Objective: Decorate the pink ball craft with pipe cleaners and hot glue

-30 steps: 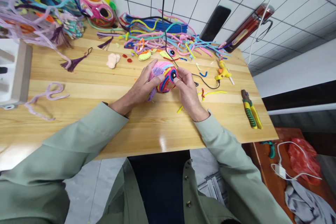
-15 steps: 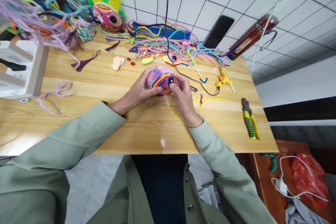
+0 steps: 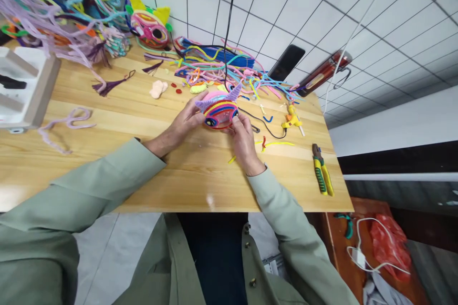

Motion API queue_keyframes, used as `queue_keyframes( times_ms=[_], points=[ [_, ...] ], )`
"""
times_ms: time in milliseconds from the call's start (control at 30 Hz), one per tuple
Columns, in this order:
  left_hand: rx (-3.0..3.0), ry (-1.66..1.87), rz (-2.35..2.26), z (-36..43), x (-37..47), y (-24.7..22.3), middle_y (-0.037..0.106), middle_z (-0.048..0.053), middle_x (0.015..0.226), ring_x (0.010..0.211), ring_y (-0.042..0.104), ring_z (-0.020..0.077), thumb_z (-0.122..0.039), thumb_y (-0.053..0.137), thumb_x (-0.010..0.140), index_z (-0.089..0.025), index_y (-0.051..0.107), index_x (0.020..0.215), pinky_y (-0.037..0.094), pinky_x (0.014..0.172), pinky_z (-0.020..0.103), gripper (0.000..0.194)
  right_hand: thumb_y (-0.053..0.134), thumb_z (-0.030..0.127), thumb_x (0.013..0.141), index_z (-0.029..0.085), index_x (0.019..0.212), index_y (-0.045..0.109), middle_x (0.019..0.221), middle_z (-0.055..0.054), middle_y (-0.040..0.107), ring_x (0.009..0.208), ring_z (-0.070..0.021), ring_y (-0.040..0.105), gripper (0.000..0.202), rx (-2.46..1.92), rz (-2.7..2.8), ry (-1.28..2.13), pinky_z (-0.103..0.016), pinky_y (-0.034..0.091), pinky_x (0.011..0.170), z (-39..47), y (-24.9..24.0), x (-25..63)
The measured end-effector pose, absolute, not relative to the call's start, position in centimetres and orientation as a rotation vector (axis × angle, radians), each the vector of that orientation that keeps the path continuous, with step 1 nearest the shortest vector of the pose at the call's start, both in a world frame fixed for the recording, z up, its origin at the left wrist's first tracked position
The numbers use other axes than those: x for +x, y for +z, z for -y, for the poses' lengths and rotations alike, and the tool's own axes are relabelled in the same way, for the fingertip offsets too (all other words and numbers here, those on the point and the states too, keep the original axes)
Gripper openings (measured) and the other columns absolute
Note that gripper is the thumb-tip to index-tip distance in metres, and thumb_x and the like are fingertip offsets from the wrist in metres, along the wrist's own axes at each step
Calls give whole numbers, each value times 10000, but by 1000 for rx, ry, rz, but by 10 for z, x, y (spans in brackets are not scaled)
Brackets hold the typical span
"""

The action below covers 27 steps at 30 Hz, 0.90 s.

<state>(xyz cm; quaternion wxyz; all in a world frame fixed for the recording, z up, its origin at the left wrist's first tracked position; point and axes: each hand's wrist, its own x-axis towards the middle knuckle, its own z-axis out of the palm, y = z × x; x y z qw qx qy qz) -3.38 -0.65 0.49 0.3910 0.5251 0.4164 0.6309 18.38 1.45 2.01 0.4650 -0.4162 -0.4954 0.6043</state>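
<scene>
Pink, yellow, red and blue fuzzy strips cover the small craft face (image 3: 222,109), which is held just above the table (image 3: 171,181) between both hands. The left hand (image 3: 183,125) grips its left edge, fingers behind and thumb near one eye; the right hand (image 3: 244,142) pinches the other edge, its thumb at the second eye.

As for containers, the dark red flask (image 3: 324,74) lies slanted by the tiled wall, its contents hidden. The red plastic bag (image 3: 390,245) sits crumpled on the brown surface (image 3: 334,248) below; what it holds, if anything, I cannot tell. Blue stems (image 3: 236,59) lie bundled at the back of the table, beside loose coloured stems (image 3: 214,69) and near the finished-looking face (image 3: 149,28) with yellow ears. The yellow glue gun (image 3: 292,120) and the pliers (image 3: 322,171) rest to the right.

Compared with the earlier frames, the held face has been turned: one eye and one lilac ear showed half a second ago, whereas both eyes and both lilac ears (image 3: 234,93) show now, and the ears point up and outward
</scene>
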Motion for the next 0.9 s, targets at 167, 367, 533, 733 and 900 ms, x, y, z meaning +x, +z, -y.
queue_keyframes(
  times_ms=[167,367,533,733,900],
  points=[
    [1313,1591,-1030,11,-26,11,712,168,1644,1548,701,395,-896,930,781,-269,639,1570,578,1336,545,1050,913,821,842,331,1318,650,1366,-58,807,1262,-262,774,732,-946,1381,1455,-449,705,1044,-6,22,179],
    [1241,1691,-1031,7,-24,18,810,135,1465,1473,745,350,-809,849,924,-256,688,1473,558,1343,529,796,900,806,854,303,1319,740,1257,-59,854,996,-232,802,703,-1008,1516,1077,-437,689,961,-12,31,186],
    [1195,1685,-951,3,-21,12,767,144,1543,1512,717,347,-769,869,928,-256,663,1505,515,1382,543,799,780,709,1009,292,1108,872,1041,-57,891,935,-260,820,438,-1032,1491,834,-467,682,915,-12,35,203],
    [1187,1576,-914,10,-22,20,768,142,1543,1477,733,356,-745,872,940,-257,646,1517,537,1360,553,789,842,710,992,318,1063,911,999,-57,907,972,-303,848,405,-1104,1500,835,-551,698,1017,-1,32,208],
    [1229,1550,-914,11,-23,21,801,130,1487,1421,773,357,-726,876,951,-269,626,1546,585,1309,548,791,777,666,1071,332,1233,877,1181,-75,898,1082,-287,849,384,-1005,1660,763,-512,698,1000,3,36,207]
  ],
)
